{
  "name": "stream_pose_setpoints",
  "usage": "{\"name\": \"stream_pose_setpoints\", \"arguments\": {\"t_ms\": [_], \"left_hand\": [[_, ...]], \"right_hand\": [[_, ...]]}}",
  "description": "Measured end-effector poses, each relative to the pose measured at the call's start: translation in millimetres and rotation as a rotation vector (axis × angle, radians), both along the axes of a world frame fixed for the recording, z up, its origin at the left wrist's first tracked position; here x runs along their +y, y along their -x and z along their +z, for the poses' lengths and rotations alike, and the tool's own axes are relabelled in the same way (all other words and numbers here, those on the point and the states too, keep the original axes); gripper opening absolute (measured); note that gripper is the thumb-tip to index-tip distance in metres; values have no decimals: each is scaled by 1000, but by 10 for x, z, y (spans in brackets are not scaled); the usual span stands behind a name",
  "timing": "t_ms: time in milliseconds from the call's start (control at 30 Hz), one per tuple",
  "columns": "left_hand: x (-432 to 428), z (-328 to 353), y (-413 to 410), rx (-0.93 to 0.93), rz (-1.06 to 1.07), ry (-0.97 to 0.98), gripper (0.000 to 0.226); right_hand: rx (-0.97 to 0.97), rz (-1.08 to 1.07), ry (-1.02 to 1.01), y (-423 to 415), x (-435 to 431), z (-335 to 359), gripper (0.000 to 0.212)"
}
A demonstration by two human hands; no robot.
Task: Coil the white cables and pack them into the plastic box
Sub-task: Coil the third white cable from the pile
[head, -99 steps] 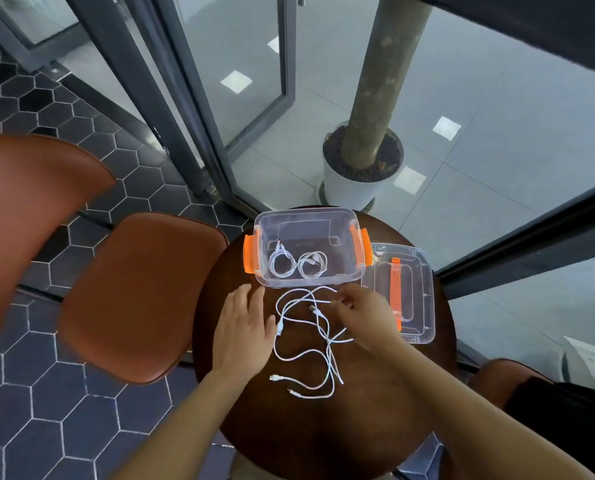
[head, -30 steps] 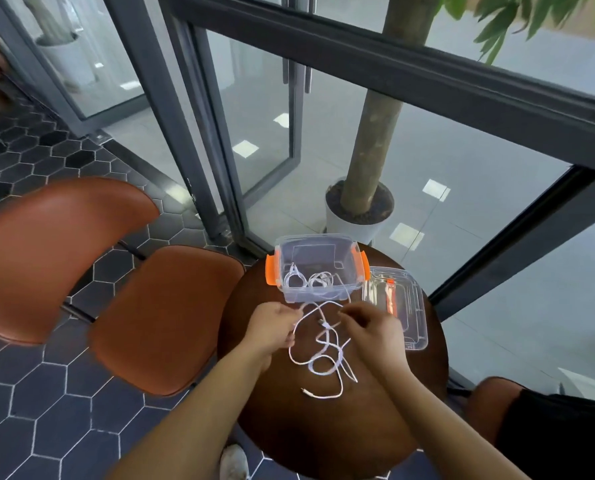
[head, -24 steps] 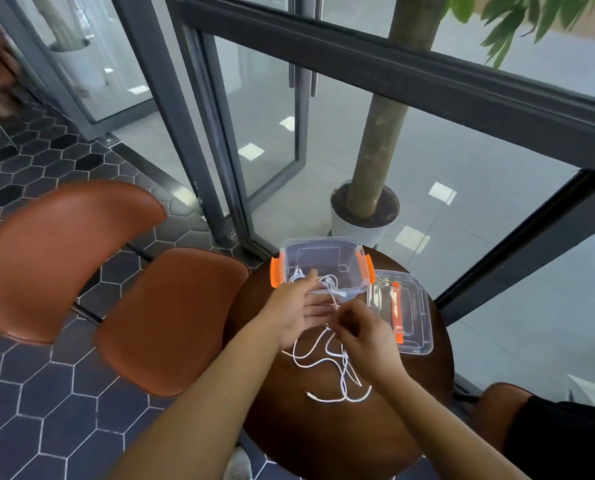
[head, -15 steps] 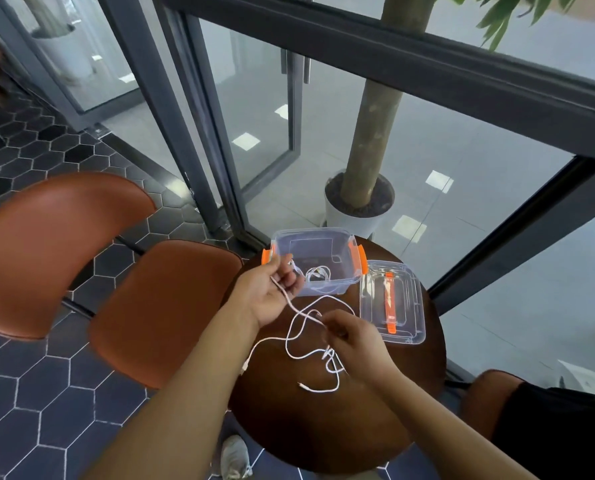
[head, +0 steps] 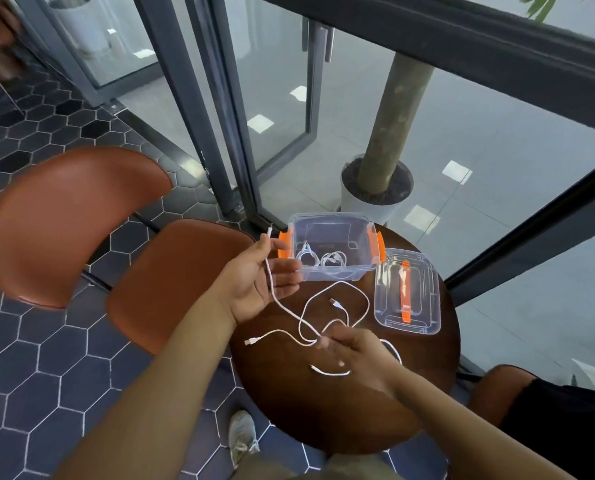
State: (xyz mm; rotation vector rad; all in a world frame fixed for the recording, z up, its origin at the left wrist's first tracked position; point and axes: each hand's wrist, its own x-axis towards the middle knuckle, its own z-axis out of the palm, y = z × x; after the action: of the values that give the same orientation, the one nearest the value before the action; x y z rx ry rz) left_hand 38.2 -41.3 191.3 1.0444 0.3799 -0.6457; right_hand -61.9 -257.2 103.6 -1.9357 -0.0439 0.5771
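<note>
Round dark wood table (head: 324, 417) by glass doors, hex-tile floor, two brown chairs on the left. Clear plastic box (head: 332, 249) with orange latches sits at the far edge, lid off; lid (head: 407, 291) lies flat just right of it. Two coiled white cables (head: 322, 258) already inside the box. Left hand (head: 254, 277) raised near the box's left latch, palm up, thumb and forefinger pinching one end of a loose white cable (head: 289, 310), connector sticking up above the fingers; the other fingers lie loosely extended. Right hand (head: 355, 351) low over the table, fingertips pinching the tangle where cables cross. Remaining loose cables (head: 355, 299) loop on the tabletop between hands and box.
</note>
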Motion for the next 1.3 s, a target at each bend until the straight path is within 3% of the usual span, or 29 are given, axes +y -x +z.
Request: {"name": "stream_pose_setpoints", "arguments": {"t_ms": [100,200,267,400,567,700,833,967,1100,1233,1300], "left_hand": [[64,57,58,-26,-71,-67,44],[68,100,160,-6,-203,-112,47],[50,120,239,4,-301,-158,48],[-7,95,404,-20,-424,-302,49],[-34,-25,513,-17,-198,-259,45],[-77,-29,558,-9,-6,-135,45],[-108,-28,591,-33,21,-130,48],[-105,-93,588,-52,12,-188,42],[-139,-59,570,56,185,35,43],[-132,-9,512,169,342,119,38],[-86,17,461,188,391,176,33]], "right_hand": [[-20,228,386,-120,-139,-61,26],[-49,248,593,-401,-140,44,33],[-95,157,606,-618,-78,221,30],[-101,-91,339,-884,103,694,23],[-277,12,301,-836,393,1022,36],[-337,-1,254,-733,467,1018,27],[-323,-147,179,-727,463,1003,27],[-329,-43,179,-610,582,1025,23],[-346,13,306,-493,665,950,22],[-536,159,565,-379,654,818,21],[-557,224,587,-302,653,789,29]]}}
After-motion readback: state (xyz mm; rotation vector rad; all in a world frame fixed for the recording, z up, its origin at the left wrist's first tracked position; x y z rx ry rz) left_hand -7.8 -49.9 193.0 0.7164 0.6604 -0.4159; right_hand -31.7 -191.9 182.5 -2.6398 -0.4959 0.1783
